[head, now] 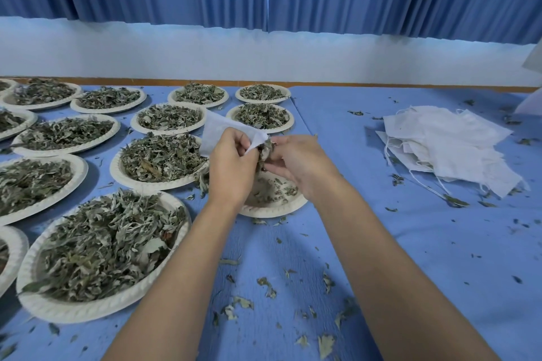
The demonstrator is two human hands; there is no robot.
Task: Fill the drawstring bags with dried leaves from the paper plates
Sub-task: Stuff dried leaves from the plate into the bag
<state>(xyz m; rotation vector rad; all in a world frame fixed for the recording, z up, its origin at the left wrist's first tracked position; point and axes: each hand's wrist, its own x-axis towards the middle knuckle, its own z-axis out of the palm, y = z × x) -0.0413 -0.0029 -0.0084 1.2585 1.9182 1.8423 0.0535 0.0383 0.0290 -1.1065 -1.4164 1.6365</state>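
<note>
The left hand (231, 167) pinches the mouth edge of a white drawstring bag (223, 132), held up over a nearly emptied paper plate (272, 208) on the blue bench (381, 243). The right hand (296, 161) grips a clump of dried leaves (265, 152) right at the opening.

The bag looks thin, limp and very light, so it likely collapses unless the hem is held apart. The best hold is at the rim, not the body. The leaves look brittle and weightless, and probably crumble and scatter if squeezed hard. A loose bunching grip suits them better, fed in over the plate so crumbs fall back.

Heaped plates (102, 249) sit to the left, and a pile of empty bags (457, 146) lies well apart to the right.
</note>
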